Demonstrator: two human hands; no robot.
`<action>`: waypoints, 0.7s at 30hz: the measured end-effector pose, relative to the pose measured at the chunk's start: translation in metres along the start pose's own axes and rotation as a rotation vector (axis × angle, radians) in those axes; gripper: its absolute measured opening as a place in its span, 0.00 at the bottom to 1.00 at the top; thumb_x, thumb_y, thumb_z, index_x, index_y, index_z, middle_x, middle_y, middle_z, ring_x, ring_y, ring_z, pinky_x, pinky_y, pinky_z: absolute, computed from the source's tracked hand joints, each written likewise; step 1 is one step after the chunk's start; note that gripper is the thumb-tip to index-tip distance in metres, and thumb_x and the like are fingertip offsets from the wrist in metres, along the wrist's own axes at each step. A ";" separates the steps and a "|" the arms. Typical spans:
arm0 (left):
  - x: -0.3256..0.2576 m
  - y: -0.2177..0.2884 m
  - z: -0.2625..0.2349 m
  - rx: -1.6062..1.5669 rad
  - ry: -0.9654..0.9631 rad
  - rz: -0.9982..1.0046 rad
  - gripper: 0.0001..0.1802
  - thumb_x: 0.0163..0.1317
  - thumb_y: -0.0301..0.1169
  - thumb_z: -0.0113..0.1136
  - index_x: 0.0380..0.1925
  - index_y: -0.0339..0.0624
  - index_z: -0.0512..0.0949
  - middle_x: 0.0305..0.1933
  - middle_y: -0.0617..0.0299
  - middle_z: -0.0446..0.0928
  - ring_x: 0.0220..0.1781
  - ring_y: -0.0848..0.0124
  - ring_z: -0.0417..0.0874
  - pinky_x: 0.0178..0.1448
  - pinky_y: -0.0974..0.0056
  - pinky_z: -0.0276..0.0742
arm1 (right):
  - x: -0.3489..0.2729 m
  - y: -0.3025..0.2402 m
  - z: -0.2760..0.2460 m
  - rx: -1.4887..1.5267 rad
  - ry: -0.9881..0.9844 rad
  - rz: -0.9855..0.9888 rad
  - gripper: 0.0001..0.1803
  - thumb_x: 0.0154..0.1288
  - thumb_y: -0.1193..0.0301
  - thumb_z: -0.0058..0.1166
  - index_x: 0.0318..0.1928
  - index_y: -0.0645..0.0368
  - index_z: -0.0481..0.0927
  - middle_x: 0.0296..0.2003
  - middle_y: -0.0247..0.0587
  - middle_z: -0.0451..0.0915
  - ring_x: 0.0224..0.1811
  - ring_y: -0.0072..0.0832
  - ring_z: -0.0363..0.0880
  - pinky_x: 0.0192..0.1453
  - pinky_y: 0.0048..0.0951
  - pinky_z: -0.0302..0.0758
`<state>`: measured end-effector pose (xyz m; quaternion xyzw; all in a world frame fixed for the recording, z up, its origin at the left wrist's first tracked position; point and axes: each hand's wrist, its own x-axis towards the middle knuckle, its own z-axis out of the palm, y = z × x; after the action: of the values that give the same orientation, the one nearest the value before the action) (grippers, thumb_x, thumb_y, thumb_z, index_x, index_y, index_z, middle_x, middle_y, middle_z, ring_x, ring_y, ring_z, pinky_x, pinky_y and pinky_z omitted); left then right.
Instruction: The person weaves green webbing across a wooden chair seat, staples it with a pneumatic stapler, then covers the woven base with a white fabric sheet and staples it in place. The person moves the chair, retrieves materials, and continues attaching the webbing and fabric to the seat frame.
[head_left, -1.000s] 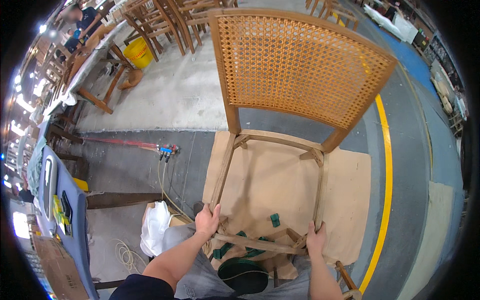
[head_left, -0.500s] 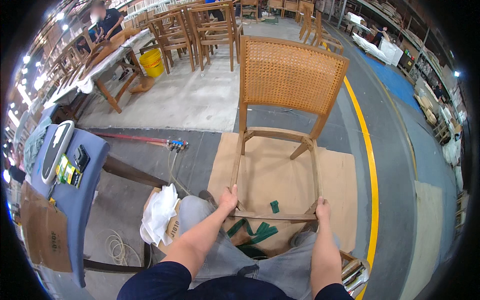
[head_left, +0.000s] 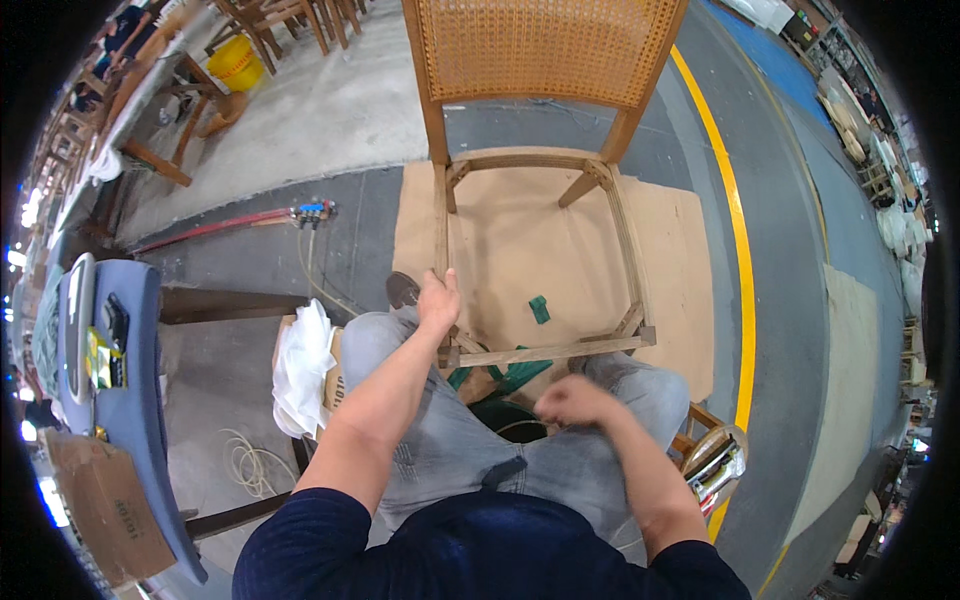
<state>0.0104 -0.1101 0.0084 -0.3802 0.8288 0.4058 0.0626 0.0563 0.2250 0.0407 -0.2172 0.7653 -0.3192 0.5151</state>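
A wooden chair frame (head_left: 628,235) with a woven cane back (head_left: 545,48) stands in front of my knees. Its seat is an open frame without a panel. My left hand (head_left: 437,303) grips the left side rail near the front corner. Over my lap, off the chair, is my right hand (head_left: 578,402), slightly blurred with curled fingers; whatever it might hold is hidden. Green strips (head_left: 522,374) lie below the front rail, and a small green piece (head_left: 540,309) rests on the cardboard sheet (head_left: 672,275) under the chair.
At left, a blue padded seat (head_left: 140,400) carries a dark handheld device and a yellow-green packet. White crumpled sheets (head_left: 303,360) sit beside my left knee. A red hose (head_left: 215,229) crosses the floor. By my right thigh is a round container (head_left: 718,455). A yellow floor line (head_left: 740,270) runs at right.
My right hand has left the chair's front right corner and moved inward over my lap. My left hand stays on the rail. The view has tilted downward.
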 end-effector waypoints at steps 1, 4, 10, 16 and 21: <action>0.004 0.004 0.004 0.023 0.024 -0.005 0.39 0.80 0.55 0.47 0.73 0.31 0.64 0.61 0.27 0.80 0.66 0.34 0.80 0.70 0.40 0.73 | 0.005 -0.006 0.012 -0.263 -0.197 -0.041 0.23 0.73 0.52 0.62 0.52 0.58 0.89 0.45 0.44 0.91 0.51 0.41 0.89 0.56 0.42 0.83; 0.012 0.018 0.011 0.018 0.047 0.103 0.37 0.81 0.52 0.47 0.73 0.30 0.63 0.56 0.26 0.82 0.61 0.33 0.82 0.66 0.39 0.75 | 0.039 0.016 0.019 -0.362 -0.380 0.125 0.27 0.73 0.46 0.61 0.56 0.56 0.89 0.50 0.50 0.90 0.55 0.47 0.88 0.61 0.43 0.81; 0.017 0.029 0.016 0.011 0.088 0.095 0.34 0.81 0.48 0.49 0.71 0.28 0.66 0.55 0.26 0.82 0.61 0.33 0.83 0.65 0.40 0.76 | 0.136 0.055 0.020 -0.563 -0.339 0.444 0.22 0.62 0.64 0.61 0.57 0.54 0.89 0.53 0.50 0.89 0.59 0.51 0.86 0.64 0.46 0.81; 0.014 0.025 0.012 -0.008 0.104 -0.002 0.28 0.82 0.46 0.50 0.68 0.34 0.69 0.52 0.36 0.84 0.56 0.37 0.84 0.60 0.42 0.77 | 0.162 0.086 0.096 -0.440 0.068 0.119 0.23 0.61 0.65 0.62 0.59 0.49 0.85 0.63 0.53 0.82 0.69 0.49 0.78 0.71 0.50 0.76; 0.015 0.025 0.017 -0.035 0.103 -0.048 0.27 0.82 0.45 0.51 0.66 0.34 0.70 0.48 0.39 0.84 0.52 0.41 0.85 0.58 0.45 0.78 | 0.206 0.097 0.084 0.138 0.393 0.561 0.29 0.70 0.62 0.62 0.71 0.38 0.77 0.73 0.65 0.67 0.72 0.60 0.69 0.72 0.54 0.73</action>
<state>-0.0203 -0.0970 0.0066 -0.4212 0.8144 0.3985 0.0231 0.0562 0.1344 -0.1846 0.1025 0.8563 -0.2519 0.4390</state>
